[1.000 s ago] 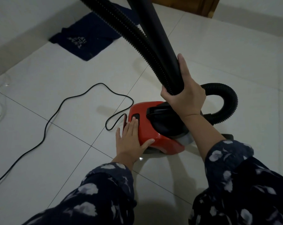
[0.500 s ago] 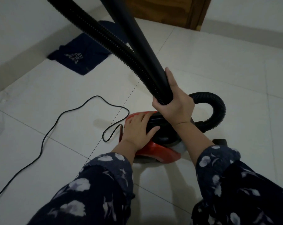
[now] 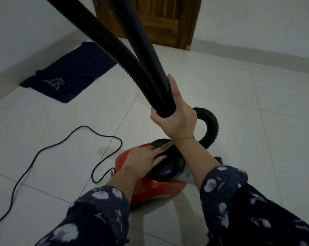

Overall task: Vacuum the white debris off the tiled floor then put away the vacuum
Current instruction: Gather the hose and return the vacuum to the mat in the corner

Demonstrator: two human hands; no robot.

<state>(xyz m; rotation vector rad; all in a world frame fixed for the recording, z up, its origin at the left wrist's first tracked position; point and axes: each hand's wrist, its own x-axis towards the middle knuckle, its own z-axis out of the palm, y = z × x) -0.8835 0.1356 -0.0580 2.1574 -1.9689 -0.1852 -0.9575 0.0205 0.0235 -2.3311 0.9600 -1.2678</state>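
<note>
Right hand (image 3: pixel 175 119) clamped around two black tubes at once, a smooth wand (image 3: pixel 145 50) and a ribbed hose (image 3: pixel 118 48), both rising up and to the left out of view. Left hand (image 3: pixel 143 159) laid flat and open on top of the vacuum (image 3: pixel 150 187), fingers (image 3: pixel 154 148) spread over its black handle, thumb on the dark dome; gripping nothing, as far as could be told. Hands kept apart, the right one raised above and just behind the left. Vacuum, red with a black top, stood on the tiled floor (image 3: pixel 256 139) directly below the hands, its near end partly hidden by the left sleeve (image 3: pixel 97 215). Behind the right wrist, another stretch of hose looped up and around from the body's far side. Black cord (image 3: pixel 49 148) trailed from the vacuum's left side, curled in a loop close by, then ran off across the tiles toward the lower left edge. Dark blue cloth (image 3: pixel 70 75) lay flat on the floor near the left wall, well apart from the vacuum. Wooden door (image 3: pixel 160 20) stood at the far wall. Both sleeves dark with pale flowers. White debris not made out on the tiles.
</note>
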